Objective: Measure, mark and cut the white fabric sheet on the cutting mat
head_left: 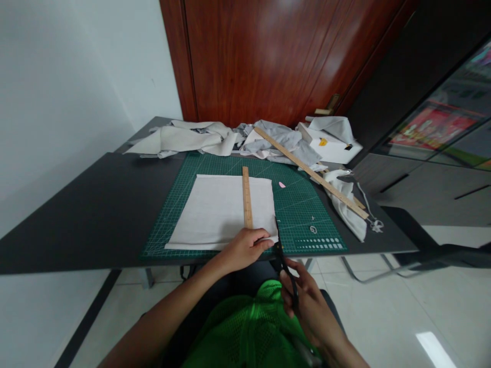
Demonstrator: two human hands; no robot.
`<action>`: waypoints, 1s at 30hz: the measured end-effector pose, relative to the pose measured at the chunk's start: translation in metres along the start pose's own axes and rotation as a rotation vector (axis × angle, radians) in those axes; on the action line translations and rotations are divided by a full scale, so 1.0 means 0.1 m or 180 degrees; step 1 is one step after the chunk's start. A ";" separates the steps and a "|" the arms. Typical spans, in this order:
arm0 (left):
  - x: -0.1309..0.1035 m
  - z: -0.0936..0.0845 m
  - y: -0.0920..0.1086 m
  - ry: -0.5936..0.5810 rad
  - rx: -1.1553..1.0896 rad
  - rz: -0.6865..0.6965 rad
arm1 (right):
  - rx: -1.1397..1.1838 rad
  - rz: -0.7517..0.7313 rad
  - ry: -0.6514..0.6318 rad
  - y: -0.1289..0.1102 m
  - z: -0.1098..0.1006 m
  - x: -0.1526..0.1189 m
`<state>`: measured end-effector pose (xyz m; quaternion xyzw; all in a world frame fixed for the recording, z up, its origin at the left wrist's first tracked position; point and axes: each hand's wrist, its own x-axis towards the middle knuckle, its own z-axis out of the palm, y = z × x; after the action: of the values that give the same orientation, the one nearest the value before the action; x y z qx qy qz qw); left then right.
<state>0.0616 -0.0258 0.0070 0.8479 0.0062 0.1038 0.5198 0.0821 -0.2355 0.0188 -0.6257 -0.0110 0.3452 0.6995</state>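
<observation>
A white piece of cloth (218,209) lies flat on the green cutting mat (299,204), folded along its near edge. My left hand (245,249) pinches the cloth at its near right corner between thumb and fingers. Across the cloth runs a short wooden ruler (246,194), its near end close to my left hand. Below the table's front edge, my right hand (303,291) grips black scissors (282,255) by the handles. Their blades point away from me along the cloth's right edge, by the held corner. Whether the blades touch the cloth I cannot tell.
Crumpled cream cloth (199,139) and grey cloth (284,140) lie along the back. A long wooden ruler (310,171) slants across the mat's right side, over a white drawstring bag (345,204). A white box (330,143) stands back right. A pink scrap (282,184) rests on the mat.
</observation>
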 end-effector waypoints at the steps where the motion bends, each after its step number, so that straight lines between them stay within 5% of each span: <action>1: 0.00 0.01 0.00 0.0013 -0.0005 -0.0010 | 0.0035 0.0030 0.0026 0.00 0.00 0.01; 6: -0.02 0.02 -0.02 0.0444 -0.0287 0.0344 | 0.0231 0.0335 0.0085 -0.01 -0.02 0.05; 10: 0.01 -0.02 -0.09 0.0941 0.0380 0.0527 | 0.0371 0.0351 0.0083 0.01 -0.05 0.05; 18: 0.00 -0.12 -0.28 0.0382 0.1289 0.0460 | 0.0257 0.0271 -0.0047 0.09 -0.13 0.08; 24: -0.07 -0.48 -0.20 -0.0148 0.2049 0.0544 | 0.0086 0.0194 -0.0240 0.25 -0.21 0.13; 30: -0.16 -0.92 -0.23 0.0322 0.2572 0.0047 | 0.0029 0.0362 -0.0162 0.31 -0.26 0.17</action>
<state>0.0310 0.0640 0.0246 0.9778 0.0659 0.1383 0.1431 0.0922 -0.2500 -0.0209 -0.6132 0.0083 0.4002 0.6810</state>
